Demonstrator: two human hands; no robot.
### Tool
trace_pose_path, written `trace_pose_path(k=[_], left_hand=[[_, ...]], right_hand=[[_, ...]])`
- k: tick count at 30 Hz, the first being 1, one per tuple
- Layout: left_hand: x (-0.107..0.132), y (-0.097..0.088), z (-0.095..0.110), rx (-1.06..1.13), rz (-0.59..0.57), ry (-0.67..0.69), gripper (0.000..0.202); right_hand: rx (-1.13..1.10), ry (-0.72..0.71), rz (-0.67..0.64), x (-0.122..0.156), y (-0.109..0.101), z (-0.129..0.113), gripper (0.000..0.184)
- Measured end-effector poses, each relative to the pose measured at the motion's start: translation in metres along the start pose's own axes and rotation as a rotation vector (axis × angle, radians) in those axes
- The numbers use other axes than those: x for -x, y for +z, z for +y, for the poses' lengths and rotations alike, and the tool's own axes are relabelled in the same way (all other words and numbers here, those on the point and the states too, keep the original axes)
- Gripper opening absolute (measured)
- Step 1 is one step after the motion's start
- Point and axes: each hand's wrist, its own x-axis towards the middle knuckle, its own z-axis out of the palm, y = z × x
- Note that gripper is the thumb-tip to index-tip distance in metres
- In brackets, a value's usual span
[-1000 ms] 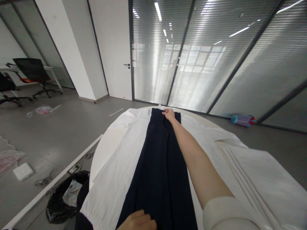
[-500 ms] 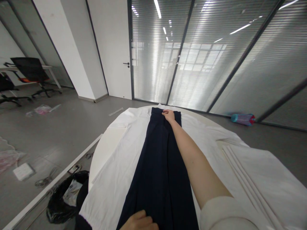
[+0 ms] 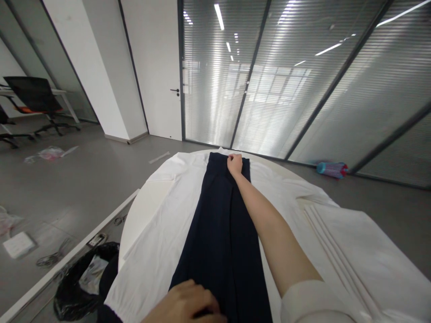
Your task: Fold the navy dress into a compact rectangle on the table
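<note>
A pair of navy trousers (image 3: pixel 212 224) lies lengthwise over white cloth, with the waistband at the far end. My right hand (image 3: pixel 235 164) reaches out to that waistband, its fingers closed on the fabric near the top. Close to me, at the bottom of the view, my left hand (image 3: pixel 188 303) rests on the near part of the trousers with curled fingers. Its fingertips are partly hidden against the dark cloth. White fabric (image 3: pixel 148 251) with a gathered end spreads out to the left of the trousers, and more of it lies to the right.
Everything lies on a round white table (image 3: pixel 143 208). Folded white cloth (image 3: pixel 367 242) covers its right side. A black bin bag (image 3: pixel 76 287) stands at the lower left. A blue and red bundle (image 3: pixel 332 170) lies on the floor by the glass wall. An office chair (image 3: pixel 37 96) is farther left.
My left hand has come further into view, up along the trousers. My right hand stays at the waistband, its fingers more curled. The whole view has shifted slightly.
</note>
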Motion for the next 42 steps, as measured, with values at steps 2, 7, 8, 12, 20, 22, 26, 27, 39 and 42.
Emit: trace_pose_path(k=[2, 7, 8, 12, 20, 22, 26, 27, 39, 42], left_hand=[[-0.011, -0.020, -0.001, -0.074, -0.016, 0.002, 0.031], [-0.018, -0.026, -0.005, -0.315, -0.232, 0.005, 0.061], [-0.015, -0.020, -0.007, -0.348, -0.247, 0.029, 0.061], [-0.005, -0.001, -0.013, -0.416, -0.256, 0.080, 0.063], [-0.005, 0.000, -0.014, -0.472, -0.236, 0.102, 0.060], [-0.002, 0.004, -0.015, -0.475, -0.213, 0.099, 0.060], [0.001, 0.010, -0.017, -0.461, -0.171, 0.100, 0.060], [0.001, 0.010, -0.017, -0.459, -0.171, 0.100, 0.060], [-0.001, 0.005, -0.015, -0.456, -0.139, 0.104, 0.055], [-0.002, 0.006, -0.016, -0.483, -0.103, 0.117, 0.050]], right_hand=[[0.073, -0.152, -0.069, 0.009, -0.002, -0.011, 0.030], [0.265, -0.351, -0.290, 0.032, 0.004, -0.038, 0.047], [0.293, -0.336, -0.299, 0.034, 0.005, -0.042, 0.047], [0.373, -0.225, -0.218, 0.035, 0.003, -0.040, 0.041], [0.263, -0.020, -0.129, 0.026, 0.004, -0.017, 0.035], [0.165, 0.090, -0.145, 0.016, 0.005, -0.015, 0.035], [0.087, 0.253, -0.147, -0.008, 0.008, -0.011, 0.033], [0.073, 0.283, -0.148, -0.013, 0.009, -0.009, 0.033], [-0.075, 0.348, -0.086, -0.033, 0.019, 0.018, 0.030], [-0.071, 0.332, -0.094, -0.029, 0.019, 0.017, 0.026]])
